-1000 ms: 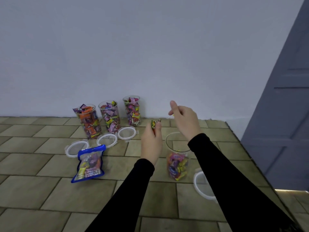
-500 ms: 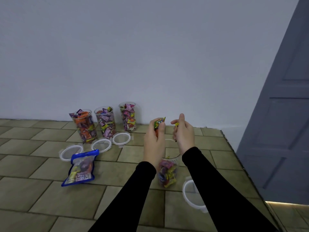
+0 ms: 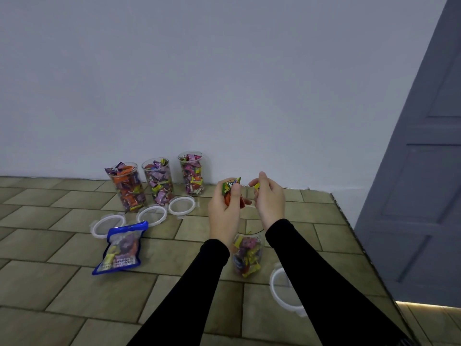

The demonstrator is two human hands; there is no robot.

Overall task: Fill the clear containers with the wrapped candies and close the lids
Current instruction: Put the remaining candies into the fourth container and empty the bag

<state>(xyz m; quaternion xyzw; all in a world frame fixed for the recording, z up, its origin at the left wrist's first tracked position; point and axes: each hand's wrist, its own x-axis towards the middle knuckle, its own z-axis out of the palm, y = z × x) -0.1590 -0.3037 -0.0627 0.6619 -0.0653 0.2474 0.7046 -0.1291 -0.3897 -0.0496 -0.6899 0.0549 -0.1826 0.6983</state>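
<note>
My left hand [image 3: 224, 213] grips a small bunch of wrapped candies [image 3: 230, 187], green and red ones showing above the fingers. My right hand [image 3: 269, 198] pinches a single yellow candy [image 3: 257, 187] just to the right of them. Both hands hover above a clear container [image 3: 247, 253] that stands between my forearms, partly filled with candies, lid off. Its white-rimmed lid [image 3: 284, 288] lies on the floor to its right, partly behind my right sleeve.
Three full clear containers [image 3: 127, 187] [image 3: 158, 182] [image 3: 192, 173] stand in a row by the wall, uncovered, with three lids [image 3: 107, 224] [image 3: 152, 216] [image 3: 182, 206] lying in front. A blue candy bag [image 3: 122, 248] lies on the tiled mat. A grey door [image 3: 424, 196] is at the right.
My right hand came back toward the left hand and picked a yellow candy from the bunch. The camera tilted up a little, so everything sits lower in view.
</note>
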